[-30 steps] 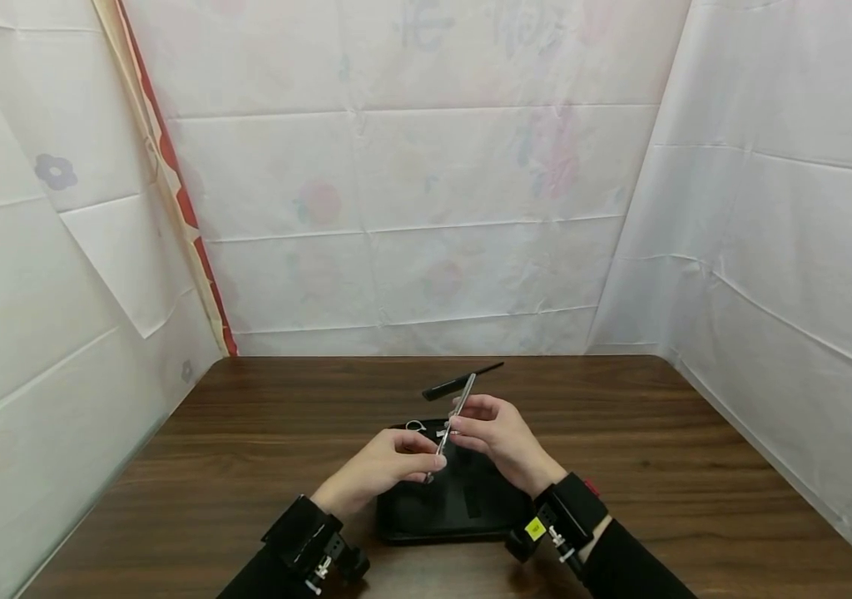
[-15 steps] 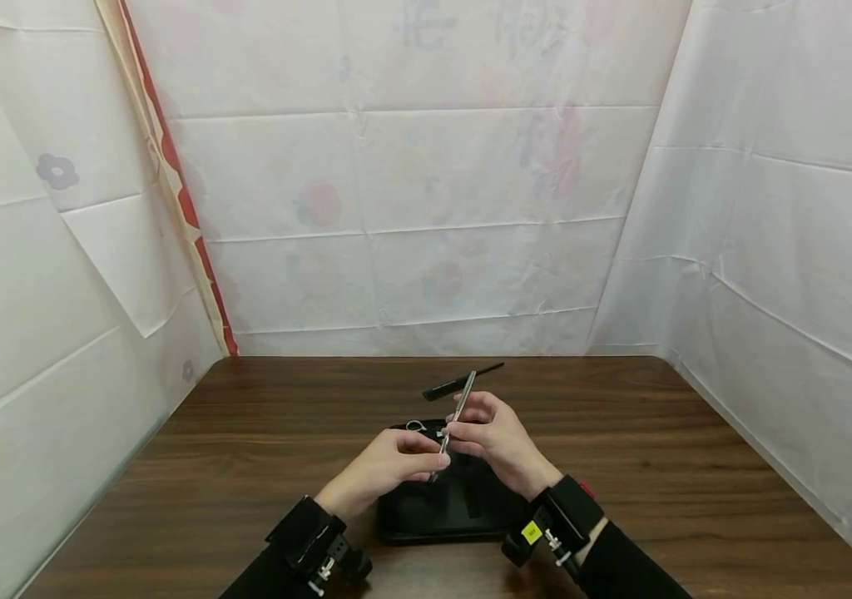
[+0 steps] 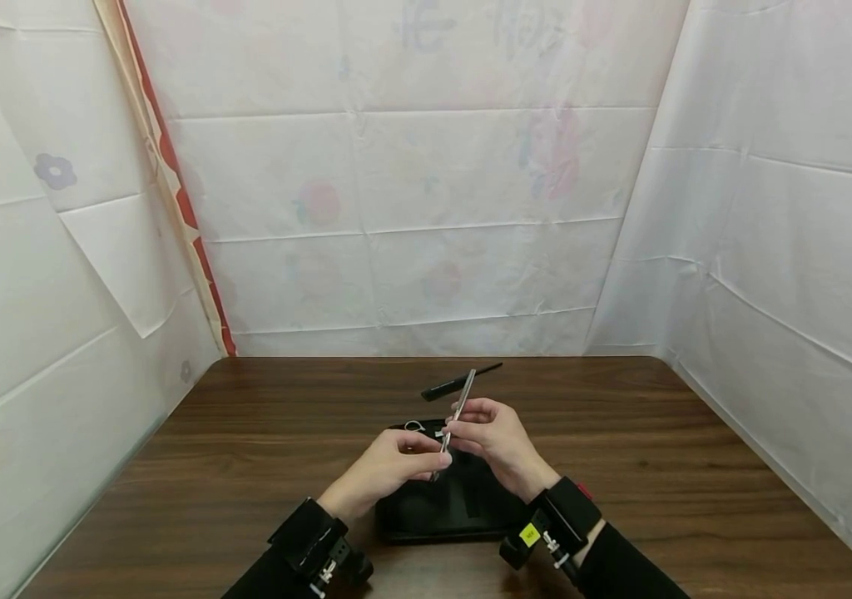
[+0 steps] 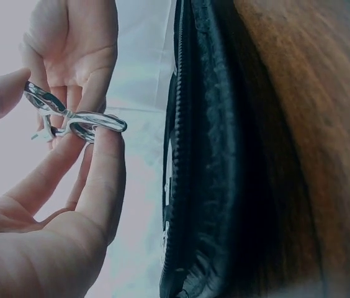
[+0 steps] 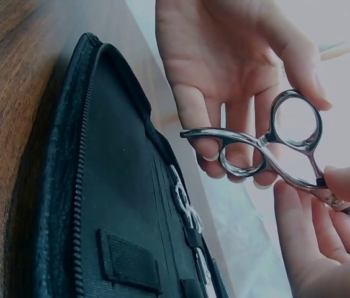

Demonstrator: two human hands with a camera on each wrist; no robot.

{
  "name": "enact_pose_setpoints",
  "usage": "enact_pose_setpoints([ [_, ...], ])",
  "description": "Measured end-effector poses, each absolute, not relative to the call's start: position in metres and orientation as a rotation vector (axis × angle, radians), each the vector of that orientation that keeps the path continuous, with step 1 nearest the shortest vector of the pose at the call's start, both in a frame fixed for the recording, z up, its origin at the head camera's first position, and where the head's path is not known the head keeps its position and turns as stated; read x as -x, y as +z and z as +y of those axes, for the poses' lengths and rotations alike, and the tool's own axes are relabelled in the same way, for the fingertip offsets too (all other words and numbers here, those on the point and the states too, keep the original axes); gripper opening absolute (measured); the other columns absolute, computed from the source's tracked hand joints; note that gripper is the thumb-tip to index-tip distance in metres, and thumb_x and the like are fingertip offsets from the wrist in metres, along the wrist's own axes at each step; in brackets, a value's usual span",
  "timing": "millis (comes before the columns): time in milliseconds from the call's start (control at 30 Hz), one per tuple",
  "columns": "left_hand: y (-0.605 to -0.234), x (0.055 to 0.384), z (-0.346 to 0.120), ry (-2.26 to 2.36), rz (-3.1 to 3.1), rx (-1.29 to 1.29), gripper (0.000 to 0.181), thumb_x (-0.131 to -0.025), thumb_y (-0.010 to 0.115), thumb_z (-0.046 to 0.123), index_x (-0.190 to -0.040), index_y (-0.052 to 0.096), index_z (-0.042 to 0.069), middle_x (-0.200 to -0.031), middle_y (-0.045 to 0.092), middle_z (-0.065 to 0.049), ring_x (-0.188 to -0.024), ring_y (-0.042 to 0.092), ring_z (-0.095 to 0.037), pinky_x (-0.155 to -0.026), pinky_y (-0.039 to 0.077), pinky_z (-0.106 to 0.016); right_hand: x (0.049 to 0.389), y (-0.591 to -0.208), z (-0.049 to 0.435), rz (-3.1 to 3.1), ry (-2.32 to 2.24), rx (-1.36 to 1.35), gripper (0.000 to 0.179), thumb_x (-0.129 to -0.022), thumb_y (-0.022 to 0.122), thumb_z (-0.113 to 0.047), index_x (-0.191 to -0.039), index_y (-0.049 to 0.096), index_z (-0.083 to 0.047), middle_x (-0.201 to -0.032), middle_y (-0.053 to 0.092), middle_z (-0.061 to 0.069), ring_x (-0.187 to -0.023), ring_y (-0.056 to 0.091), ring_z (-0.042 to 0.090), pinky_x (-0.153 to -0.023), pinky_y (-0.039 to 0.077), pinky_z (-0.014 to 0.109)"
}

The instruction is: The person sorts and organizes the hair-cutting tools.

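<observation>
A pair of silver hairdressing scissors [image 3: 465, 393] is held up over the near side of the black case, blades pointing up and away. My left hand [image 3: 388, 466] pinches the handle end; in the left wrist view its thumb and a finger touch the finger rings [image 4: 88, 124]. Farther along, my right hand [image 3: 497, 437] pinches the scissors near the pivot [image 5: 333, 200], where fine comb-like teeth show on a blade. Below both hands lies the unzipped black zip case [image 3: 456, 520]. A second pair of scissors [image 5: 188, 208] sits in a strap inside it.
A black comb [image 3: 444, 389] with a thin tail lies on the wooden table [image 3: 261, 449] beyond the case. White sheeting [image 3: 411, 208] rises behind the table and along both sides.
Since one second ago my right hand has slid slightly towards the left hand along the scissors. The left hand, the case and the comb stay almost as they were.
</observation>
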State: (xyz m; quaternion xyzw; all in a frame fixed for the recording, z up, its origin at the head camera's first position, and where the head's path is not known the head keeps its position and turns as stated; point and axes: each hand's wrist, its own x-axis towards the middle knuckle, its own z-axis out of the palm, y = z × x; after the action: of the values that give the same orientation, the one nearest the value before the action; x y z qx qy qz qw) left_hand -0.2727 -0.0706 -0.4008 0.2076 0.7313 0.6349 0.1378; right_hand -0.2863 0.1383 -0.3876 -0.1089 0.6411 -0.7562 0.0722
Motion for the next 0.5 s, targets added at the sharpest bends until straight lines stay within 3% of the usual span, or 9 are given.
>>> enact_pose_setpoints([
  [333,-0.4007,0.2716,-0.0698,1.837,2.127,-0.603,0.040,-0.095,0.075,0.025,-0.118,0.070,-0.007,-0.106,0.071,-0.007,-0.099,0.070,-0.024,-0.085,0.058,-0.035,0.2867,-0.3913,0.1369,1.930,-2.291,0.287,0.041,-0.091,0.074,-0.003,-0.125,0.057,0.010,-0.108,0.067,0.017,-0.096,0.070,0.021,-0.097,0.053,0.047],
  [500,-0.4015,0.2719,-0.0691,1.840,2.138,-0.615,0.039,-0.094,0.075,0.024,-0.118,0.070,-0.007,-0.105,0.072,-0.007,-0.096,0.070,-0.020,-0.084,0.058,-0.034,0.2870,-0.3914,0.1371,1.914,-2.322,0.260,0.042,-0.089,0.076,-0.002,-0.125,0.058,0.011,-0.102,0.068,0.012,-0.094,0.071,0.021,-0.092,0.056,0.040],
])
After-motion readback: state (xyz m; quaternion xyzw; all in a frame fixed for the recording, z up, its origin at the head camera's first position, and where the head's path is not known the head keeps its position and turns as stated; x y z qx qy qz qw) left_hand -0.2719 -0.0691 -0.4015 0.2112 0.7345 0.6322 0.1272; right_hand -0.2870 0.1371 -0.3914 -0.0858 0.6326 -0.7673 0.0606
